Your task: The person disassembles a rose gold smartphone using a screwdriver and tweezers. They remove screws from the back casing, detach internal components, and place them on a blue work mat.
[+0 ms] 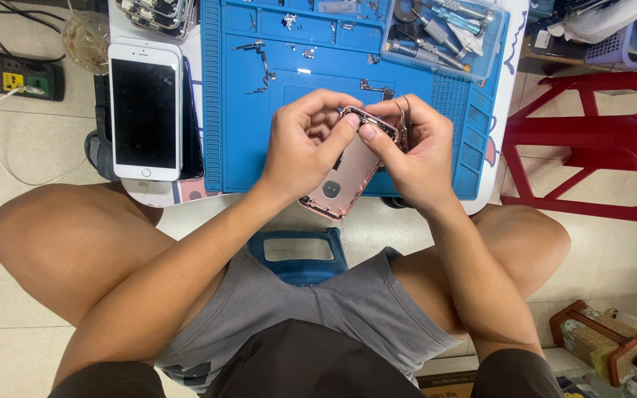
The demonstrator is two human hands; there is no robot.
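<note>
Both my hands hold a pink phone housing (pixel 349 174), tilted on its edge above the near rim of a blue repair mat (pixel 245 133). My left hand (pixel 304 144) grips its left side, thumb pressing on the top edge. My right hand (pixel 416 151) holds the right side and also pinches metal tweezers (pixel 404 121) against the housing's top corner. The inside of the housing is mostly hidden by my fingers.
A white phone (pixel 145 110) lies screen up left of the mat. Small screws and flex parts are scattered on the mat; a clear tray of screwdrivers (pixel 436 37) sits at its far right. A red plastic stool (pixel 599 147) stands at right, a power strip (pixel 12 77) at left.
</note>
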